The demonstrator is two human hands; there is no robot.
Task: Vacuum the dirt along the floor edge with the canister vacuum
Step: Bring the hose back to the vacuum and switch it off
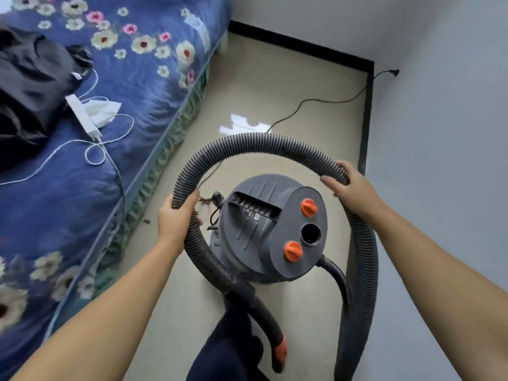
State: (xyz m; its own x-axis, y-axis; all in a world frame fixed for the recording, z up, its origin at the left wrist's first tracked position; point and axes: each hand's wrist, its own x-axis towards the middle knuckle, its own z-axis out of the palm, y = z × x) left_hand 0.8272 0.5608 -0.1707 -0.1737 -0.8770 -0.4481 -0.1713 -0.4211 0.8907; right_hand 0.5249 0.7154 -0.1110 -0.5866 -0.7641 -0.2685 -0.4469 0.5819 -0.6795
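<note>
Both hands grip the corrugated hose point(264, 141) — left hand point(176, 218), right hand point(349, 185) — looped over the canister vacuum point(272, 229) between them; a hard pull could probably topple it or snag the power cord point(310, 104).

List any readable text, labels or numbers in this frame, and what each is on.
No text can be read.
Small white sticker in the recessed slot on top of the canister vacuum: print too small and blurred to read.
Two orange knobs on the lid: no markings legible.
White charger on the bed: no visible print.
</note>
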